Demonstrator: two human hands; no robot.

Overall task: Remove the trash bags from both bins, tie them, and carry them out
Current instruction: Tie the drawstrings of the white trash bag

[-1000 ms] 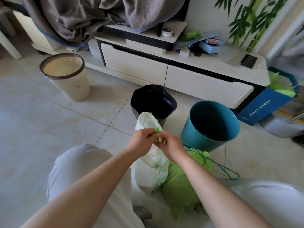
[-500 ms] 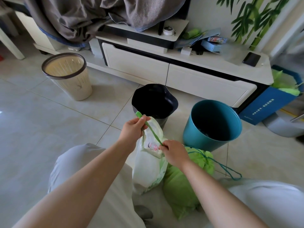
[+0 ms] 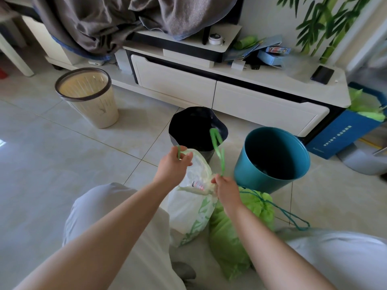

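While crouched over a pale tiled floor, seen from a head-worn camera looking down at two bare forearms. Between the knees, a white translucent plastic trash bag with green leaf print, standing on the floor, mouth partly gathered. Left hand closed on the bag's rim together with one end of a bright green drawstring. Right hand pinched shut on the gathered neck, just where the other loop of the drawstring leaves the bag. That loop rising up and away from the right hand, long axis nearly vertical, blurred at its top.

Just right of the white bag and touching it, a lime-green plastic trash bag lying on the floor, already cinched with a thin teal cord. Beyond the hands, a black plastic bin and a teal round plastic bin, both without liners. Farther left, well apart, a cream slotted wastebasket with a dark rim. Behind, a white low TV cabinet.

Probably mid-tie: the two drawstring ends lying either side of the bag's neck, one per hand, ready for crossing into a knot, the right hand nearer the neck.
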